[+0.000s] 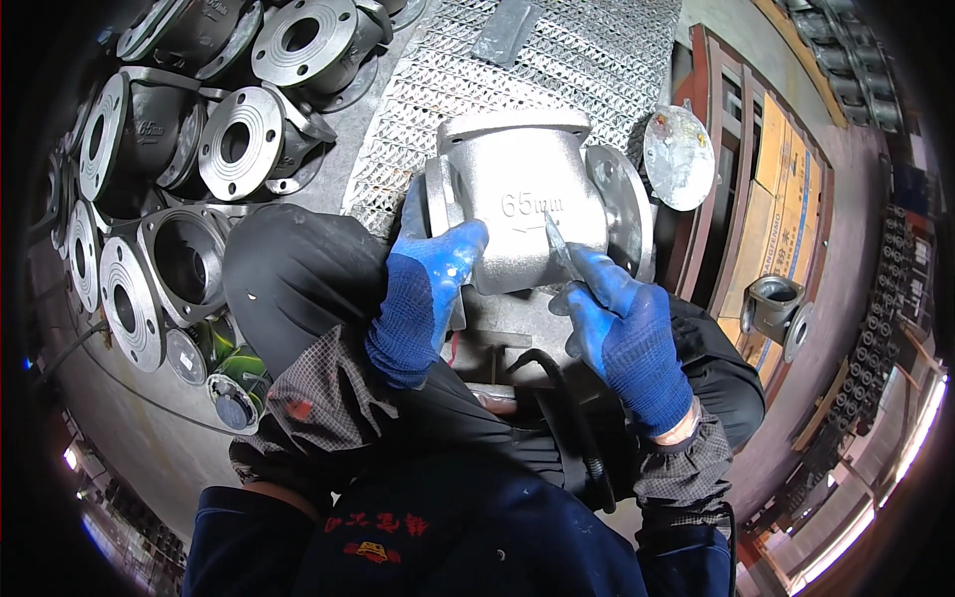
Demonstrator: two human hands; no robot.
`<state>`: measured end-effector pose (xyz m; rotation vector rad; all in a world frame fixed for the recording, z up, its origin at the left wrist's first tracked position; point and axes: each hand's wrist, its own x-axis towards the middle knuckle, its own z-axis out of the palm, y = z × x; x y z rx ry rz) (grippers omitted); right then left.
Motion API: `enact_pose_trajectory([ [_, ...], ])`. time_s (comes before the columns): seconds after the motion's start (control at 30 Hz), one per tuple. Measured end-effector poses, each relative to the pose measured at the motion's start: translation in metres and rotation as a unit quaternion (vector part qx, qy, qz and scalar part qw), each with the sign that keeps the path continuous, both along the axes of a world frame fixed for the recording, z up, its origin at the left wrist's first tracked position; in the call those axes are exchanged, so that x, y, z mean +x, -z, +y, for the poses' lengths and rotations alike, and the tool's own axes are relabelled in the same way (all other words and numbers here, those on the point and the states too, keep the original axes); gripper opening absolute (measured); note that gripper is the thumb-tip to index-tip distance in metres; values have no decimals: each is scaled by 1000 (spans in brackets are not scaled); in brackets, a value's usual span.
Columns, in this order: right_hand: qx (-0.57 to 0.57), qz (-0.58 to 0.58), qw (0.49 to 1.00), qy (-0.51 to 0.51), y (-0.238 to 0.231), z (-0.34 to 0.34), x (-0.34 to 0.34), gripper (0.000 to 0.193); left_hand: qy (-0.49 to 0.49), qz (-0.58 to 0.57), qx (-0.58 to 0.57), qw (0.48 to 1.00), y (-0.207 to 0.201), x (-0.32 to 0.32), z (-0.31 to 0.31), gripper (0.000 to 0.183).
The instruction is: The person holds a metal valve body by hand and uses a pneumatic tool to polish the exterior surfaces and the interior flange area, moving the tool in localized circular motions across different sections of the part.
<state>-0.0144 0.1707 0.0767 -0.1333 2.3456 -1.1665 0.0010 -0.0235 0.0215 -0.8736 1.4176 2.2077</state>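
A silver-grey flanged valve body (527,169) stands in front of me, with raised lettering on its face and flanges at its sides and top. My left hand (428,284), in a blue coated glove, is closed around its left flange, thumb on the front. In my right hand (622,318), also gloved, the fingers pinch a small pointed metal blade (560,249). The blade's tip meets the casting's face just at the lettering. The blade's rear end is hidden in my fingers.
Several similar flanged castings (239,144) are piled at the left, above green bottles (239,383). A perforated metal mat (418,109) lies beyond the valve body, bearing a grey bar (506,32). At right are a round plate (679,159), a red frame (696,239), cardboard (781,219) and a smaller casting (774,306).
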Motion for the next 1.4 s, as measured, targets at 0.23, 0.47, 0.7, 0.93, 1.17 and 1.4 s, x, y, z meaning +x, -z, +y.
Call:
enact_pose_trajectory([
  [0.23, -2, 21, 1000, -14, 2, 3, 5, 40, 23, 12, 8, 1000, 31, 15, -6, 37],
  [0.47, 49, 130, 990, 24, -10, 3, 3, 35, 24, -11, -11, 1000, 13, 5, -5, 32],
  [0.7, 40, 166, 985, -13, -2, 7, 4, 37, 18, 71, -27, 997, 12, 11, -5, 28],
  [0.93, 43, 129, 990, -40, -1, 9, 3, 40, -26, 34, 31, 999, 11, 5, 0, 26],
  [1.17, 29, 110, 993, -9, -1, 6, 3, 35, -11, 19, 5, 1000, 8, 3, -1, 39],
  [1.4, 27, 104, 994, -6, 0, 5, 3, 35, 9, 5, 37, 999, 10, 4, -6, 43],
])
